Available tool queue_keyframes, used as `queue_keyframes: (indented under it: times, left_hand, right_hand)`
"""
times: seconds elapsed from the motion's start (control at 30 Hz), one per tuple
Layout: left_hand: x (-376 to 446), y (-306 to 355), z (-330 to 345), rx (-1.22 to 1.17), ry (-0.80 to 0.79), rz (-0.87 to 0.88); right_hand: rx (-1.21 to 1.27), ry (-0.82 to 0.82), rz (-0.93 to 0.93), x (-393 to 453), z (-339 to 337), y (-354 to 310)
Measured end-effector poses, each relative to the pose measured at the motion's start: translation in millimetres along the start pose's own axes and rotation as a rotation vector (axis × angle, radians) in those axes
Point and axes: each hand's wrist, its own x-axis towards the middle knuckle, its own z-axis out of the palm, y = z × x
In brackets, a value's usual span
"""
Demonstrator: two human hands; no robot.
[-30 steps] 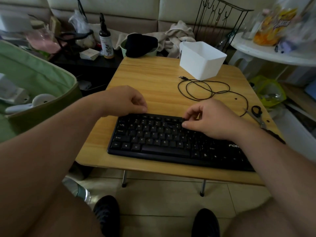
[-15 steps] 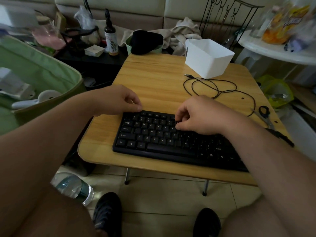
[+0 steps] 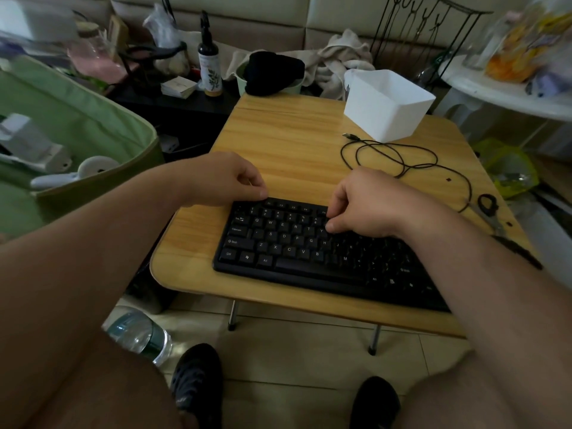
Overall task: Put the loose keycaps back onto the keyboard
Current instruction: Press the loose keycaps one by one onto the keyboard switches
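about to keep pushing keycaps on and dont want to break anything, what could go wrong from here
1. The right hand covers the top rows of the keyboard, so whether a cap sits square cannot be seen; pressed crooked, it may jam.
2. The keyboard sits near the table's front edge; hard pressing might slide it, though the left hand steadies its corner.
3. The scissors and cable lie close to the right forearm and could get snagged.

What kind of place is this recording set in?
Most likely a lived-in home room: a small folding table set before a sofa, with laundry heaped behind it and a water bottle on the tiled floor.
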Motion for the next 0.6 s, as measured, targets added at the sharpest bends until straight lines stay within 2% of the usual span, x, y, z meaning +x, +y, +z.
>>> queue_keyframes:
  times: [0.37, 0.6]
  left_hand:
    - [0.8, -1.2, 0.7, -0.003, -0.011, -0.001]
    - [1.7, -2.0, -0.6, 0.0, -0.019, 0.005]
  right_hand:
    - [0.024, -0.012, 0.038, 1.1, -3.4, -4.0]
    - [0.039, 0.035, 0.026, -6.1, 2.8, -1.8]
